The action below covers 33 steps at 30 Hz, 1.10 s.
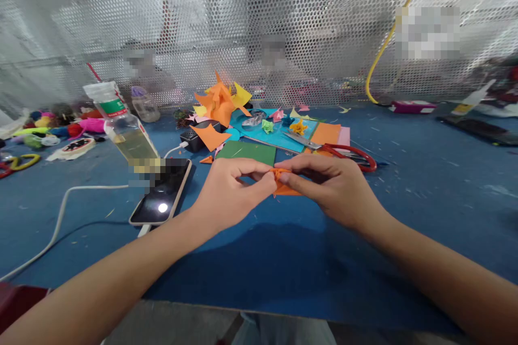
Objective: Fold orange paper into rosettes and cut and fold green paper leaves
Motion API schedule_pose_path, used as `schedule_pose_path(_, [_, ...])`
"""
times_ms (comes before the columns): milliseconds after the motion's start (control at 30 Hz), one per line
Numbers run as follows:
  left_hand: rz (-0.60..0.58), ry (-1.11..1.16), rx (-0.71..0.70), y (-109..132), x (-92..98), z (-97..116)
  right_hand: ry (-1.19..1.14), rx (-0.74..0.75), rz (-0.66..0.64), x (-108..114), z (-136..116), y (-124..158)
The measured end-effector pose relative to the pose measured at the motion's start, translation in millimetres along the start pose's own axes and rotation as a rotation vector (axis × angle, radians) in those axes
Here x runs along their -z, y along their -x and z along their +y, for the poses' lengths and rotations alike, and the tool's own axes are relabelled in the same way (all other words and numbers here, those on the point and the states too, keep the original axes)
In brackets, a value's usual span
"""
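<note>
My left hand (234,191) and my right hand (329,186) meet over the table, both pinching a small folded piece of orange paper (280,173) between thumbs and fingers. Part of that paper is covered by my fingertips. Just beyond lie a green paper sheet (246,152), orange paper sheets (327,133) and scissors with red handles (366,157). On a blue sheet (243,125) sit small folded paper shapes, among them a yellow one (298,127), a green one (267,126) and a pink one (277,115).
Left of my hands are a plugged-in phone (165,194), a white cable (60,215), a leaning plastic bottle (129,135) and a black box (194,140). Orange paper scraps (220,105) pile up behind. A perforated metal screen (226,27) closes the table's far side.
</note>
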State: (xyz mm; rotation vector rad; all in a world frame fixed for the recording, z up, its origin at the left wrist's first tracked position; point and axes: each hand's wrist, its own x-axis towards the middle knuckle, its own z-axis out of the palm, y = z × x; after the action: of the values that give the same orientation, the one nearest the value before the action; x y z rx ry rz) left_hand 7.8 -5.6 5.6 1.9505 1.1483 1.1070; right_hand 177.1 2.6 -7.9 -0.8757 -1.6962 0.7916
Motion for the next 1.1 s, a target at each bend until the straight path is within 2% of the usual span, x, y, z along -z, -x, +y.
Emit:
schedule_pose_path(333, [0.026, -0.021, -0.036, 0, -1.4, 3, 0.029, 0.066, 0.010, -1, 0, 0])
schedule_pose_path(467, [0.012, 0.060, -0.047, 1, -2.8, 0, 0.030, 0.056, 0.013, 1, 0, 0])
schedule_pose_path(633, [0.081, 0.222, -0.112, 1, -2.4, -5, -0.060, 0.009, 0.012, 3, -1, -1])
schedule_pose_path(700, [0.038, 0.240, -0.125, -1, -0.1, -6, -0.083, -0.004, 0.009, 4, 0, -1])
schedule_pose_path(833, [-0.082, 0.279, -0.034, -6, 5.2, -6, -0.098, -0.023, 0.002, 5, 1, -2])
schedule_pose_path(1100, [-0.146, 0.487, 0.142, -13, 7.8, -8, -0.087, -0.013, 0.007, 4, 0, -2])
